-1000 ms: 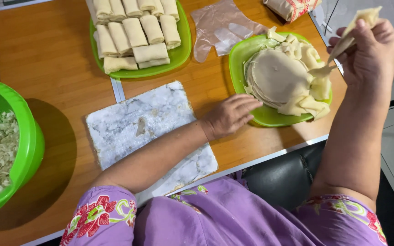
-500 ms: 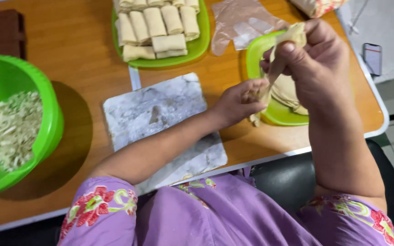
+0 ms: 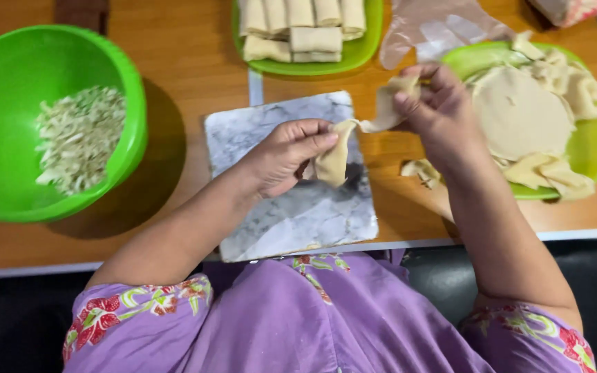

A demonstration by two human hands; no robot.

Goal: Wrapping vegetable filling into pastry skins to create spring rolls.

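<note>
Head view, left hand (image 3: 286, 155) and right hand (image 3: 435, 110) pinching wrapper (image 3: 354, 141)

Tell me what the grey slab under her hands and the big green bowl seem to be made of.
The slab looks like marble or a marble-patterned tile: grey-white veining and a smooth surface with a faint sheen, though a printed finish cannot be ruled out. The green bowl looks like plastic: one even bright colour, glossy, with a thin rolled rim. Both hands, left and right, hold a thin pale dough sheet above the slab.

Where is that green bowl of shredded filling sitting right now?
The green bowl sits at the far left of the head view, on the wooden table, left of the marble board.
</note>
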